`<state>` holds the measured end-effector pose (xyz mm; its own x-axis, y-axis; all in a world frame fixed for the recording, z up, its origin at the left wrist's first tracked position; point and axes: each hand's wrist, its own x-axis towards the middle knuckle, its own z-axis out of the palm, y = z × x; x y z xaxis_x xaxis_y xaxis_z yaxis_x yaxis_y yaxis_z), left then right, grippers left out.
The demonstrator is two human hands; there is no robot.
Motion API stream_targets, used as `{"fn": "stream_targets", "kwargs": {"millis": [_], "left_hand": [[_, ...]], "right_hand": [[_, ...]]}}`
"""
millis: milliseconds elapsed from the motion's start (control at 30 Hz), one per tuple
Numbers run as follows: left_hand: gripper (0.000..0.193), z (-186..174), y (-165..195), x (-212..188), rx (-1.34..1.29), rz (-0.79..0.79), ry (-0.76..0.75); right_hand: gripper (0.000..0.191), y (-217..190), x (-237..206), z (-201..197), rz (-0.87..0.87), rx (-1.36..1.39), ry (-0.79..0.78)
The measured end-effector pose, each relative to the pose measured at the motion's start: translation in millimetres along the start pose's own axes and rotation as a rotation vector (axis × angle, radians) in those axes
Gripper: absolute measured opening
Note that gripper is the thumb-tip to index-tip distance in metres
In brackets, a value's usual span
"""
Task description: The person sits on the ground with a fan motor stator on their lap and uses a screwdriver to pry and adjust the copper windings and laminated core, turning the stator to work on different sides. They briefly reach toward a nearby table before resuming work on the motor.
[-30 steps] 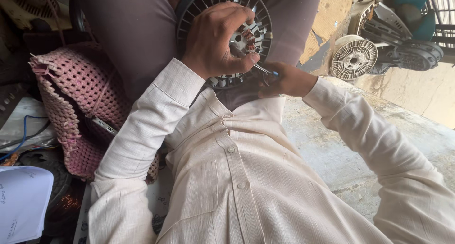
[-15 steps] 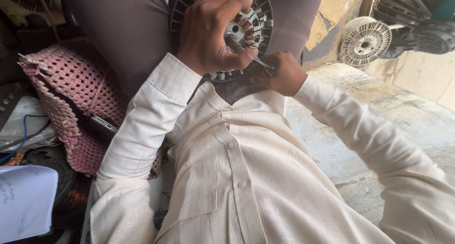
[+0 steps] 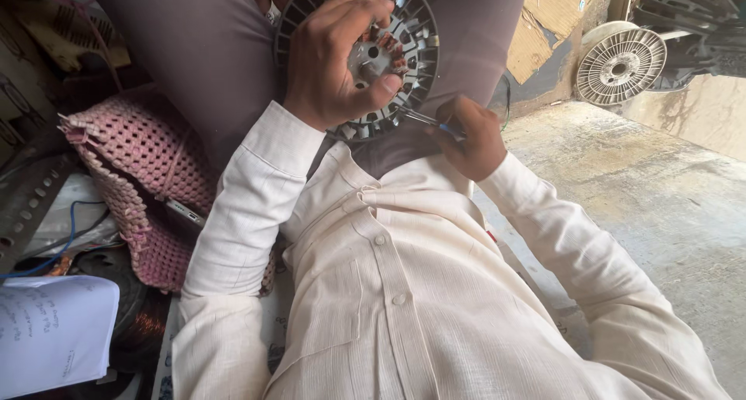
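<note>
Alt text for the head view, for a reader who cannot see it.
A person's left hand grips a round finned motor part on their lap while the right hand pokes a thin tool at its rim. A pink woven cushion lies alongside.

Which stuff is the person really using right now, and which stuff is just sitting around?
In use:
- round motor part, gripped by the left hand
- thin metal tool, held by the right hand against its rim

Just lying about:
- pink woven cushion
- white paper
- second round part by the wall
</note>
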<state>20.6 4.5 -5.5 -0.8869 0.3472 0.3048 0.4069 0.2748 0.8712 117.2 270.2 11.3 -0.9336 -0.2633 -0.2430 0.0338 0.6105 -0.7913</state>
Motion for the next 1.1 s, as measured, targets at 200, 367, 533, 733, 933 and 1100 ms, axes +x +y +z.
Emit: {"fn": "stream_targets", "kwargs": {"millis": [200, 367, 533, 733, 933, 1100], "left_hand": [[0.075, 0.0, 2.8, 1.9, 0.014, -0.043, -0.024], [0.077, 0.7, 4.6, 5.0, 0.000, -0.067, -0.035], [0.080, 1.4, 1.7, 4.6, 0.020, -0.052, -0.039], [0.081, 1.0, 0.4, 3.6, 0.034, -0.033, -0.037], [0.076, 0.2, -3.1, 4.2, 0.023, 0.016, 0.000], [0.075, -3.6, -0.9, 2.6, 0.035, 0.003, -0.035]], "right_hand": [[0.010, -18.6, 7.7, -25.6, -0.155, -0.195, 0.032], [0.007, -32.4, 16.0, -40.8, -0.105, -0.211, -0.116], [0.006, -42.6, 25.0, -48.4, -0.063, -0.240, -0.217], [0.011, -44.0, 48.7, -59.2, 0.030, -0.228, -0.343], [0.007, -46.0, 47.9, -39.1, -0.047, -0.267, -0.242], [0.008, -42.8, 33.9, -22.0, -0.130, -0.227, -0.129]]}}
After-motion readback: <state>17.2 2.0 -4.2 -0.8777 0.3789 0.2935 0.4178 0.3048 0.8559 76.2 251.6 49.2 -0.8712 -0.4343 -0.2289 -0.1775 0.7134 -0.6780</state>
